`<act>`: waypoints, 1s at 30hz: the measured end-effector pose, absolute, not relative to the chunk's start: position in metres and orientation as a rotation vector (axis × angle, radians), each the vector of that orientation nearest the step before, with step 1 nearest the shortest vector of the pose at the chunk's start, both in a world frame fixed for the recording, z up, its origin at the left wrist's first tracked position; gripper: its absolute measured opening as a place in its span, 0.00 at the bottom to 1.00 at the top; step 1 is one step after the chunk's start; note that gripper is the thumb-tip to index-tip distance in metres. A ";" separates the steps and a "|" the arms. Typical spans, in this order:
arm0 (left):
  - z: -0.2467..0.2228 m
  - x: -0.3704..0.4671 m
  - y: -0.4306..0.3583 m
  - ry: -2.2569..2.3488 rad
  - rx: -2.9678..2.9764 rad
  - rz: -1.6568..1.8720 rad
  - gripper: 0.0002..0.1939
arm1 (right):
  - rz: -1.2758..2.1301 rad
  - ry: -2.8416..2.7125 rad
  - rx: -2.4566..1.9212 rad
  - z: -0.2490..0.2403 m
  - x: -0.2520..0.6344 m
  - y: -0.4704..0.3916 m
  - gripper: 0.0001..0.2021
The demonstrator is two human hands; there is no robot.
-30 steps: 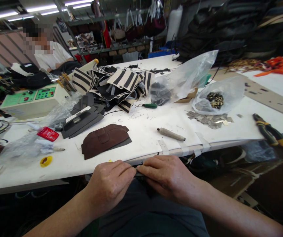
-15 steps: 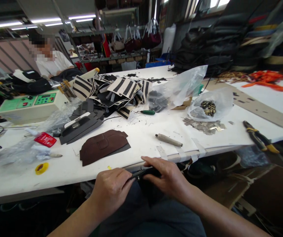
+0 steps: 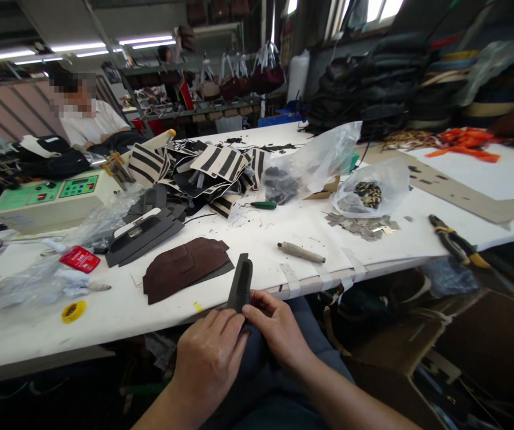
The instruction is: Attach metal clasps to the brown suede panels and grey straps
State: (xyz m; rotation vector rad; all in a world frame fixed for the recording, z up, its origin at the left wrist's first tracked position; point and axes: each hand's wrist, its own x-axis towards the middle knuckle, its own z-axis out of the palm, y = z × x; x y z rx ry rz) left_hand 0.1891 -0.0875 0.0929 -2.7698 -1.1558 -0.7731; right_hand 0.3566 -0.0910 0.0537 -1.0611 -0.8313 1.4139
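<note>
Over my lap, at the table's front edge, my left hand [image 3: 212, 346] and my right hand [image 3: 277, 325] are closed on the lower end of a narrow dark grey panel [image 3: 240, 283]. It stands up tilted, with a black raised strip or slot near its top. My fingers hide its lower part. Just beyond, on the table, a brown leather flap piece [image 3: 185, 266] with a moulded shape rests over a dark grey piece. Behind that are several dark grey panels [image 3: 149, 239], the top one bearing a white strip. A tool with a wrapped grey handle [image 3: 301, 252] lies to the right.
Striped pieces [image 3: 218, 164] are heaped at the back beside clear bags. Cutters with yellow-black handles [image 3: 458, 242] lie right, near flat metal plates [image 3: 359, 226]. Left are a control box [image 3: 55, 203], a red-labelled bottle [image 3: 80, 258] and yellow tape [image 3: 73, 312]. A person sits at the far left.
The dark panel has swung from low and nearly edge-on to upright and tilted, its face showing. My right hand has come lower and closer to my left. The view has shifted slightly.
</note>
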 end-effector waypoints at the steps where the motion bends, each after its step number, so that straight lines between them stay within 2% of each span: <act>1: 0.091 0.191 -0.091 -1.138 -2.810 -0.775 0.09 | 1.443 -0.763 -1.036 0.049 0.354 -0.090 0.15; 3: 0.085 0.192 -0.094 -1.099 -2.888 -0.750 0.16 | 1.491 -0.627 -0.991 0.039 0.352 -0.090 0.13; 6: 0.067 0.188 -0.094 -1.064 -2.974 -0.652 0.26 | 1.524 -0.463 -0.925 0.020 0.353 -0.090 0.16; 11: 0.029 0.182 -0.088 -1.087 -3.050 -0.596 0.36 | 1.530 -0.261 -0.989 -0.010 0.357 -0.090 0.20; 15: 0.014 0.185 -0.081 -1.044 -3.065 -0.609 0.37 | 1.504 -0.116 -1.137 -0.019 0.361 -0.084 0.23; 19: 0.012 0.188 -0.074 -1.088 -3.091 -0.554 0.37 | 1.474 -0.125 -1.221 -0.021 0.363 -0.076 0.22; 25: 0.013 0.185 -0.064 -1.095 -3.132 -0.417 0.39 | 1.485 -0.471 -1.414 -0.015 0.381 -0.087 0.21; 27: 0.013 0.184 -0.062 -1.088 -3.142 -0.413 0.40 | 1.280 -0.734 -1.572 -0.003 0.402 -0.085 0.19; 30: 0.014 0.183 -0.060 -1.074 -3.151 -0.427 0.39 | 0.656 -1.141 -1.715 0.019 0.442 -0.057 0.15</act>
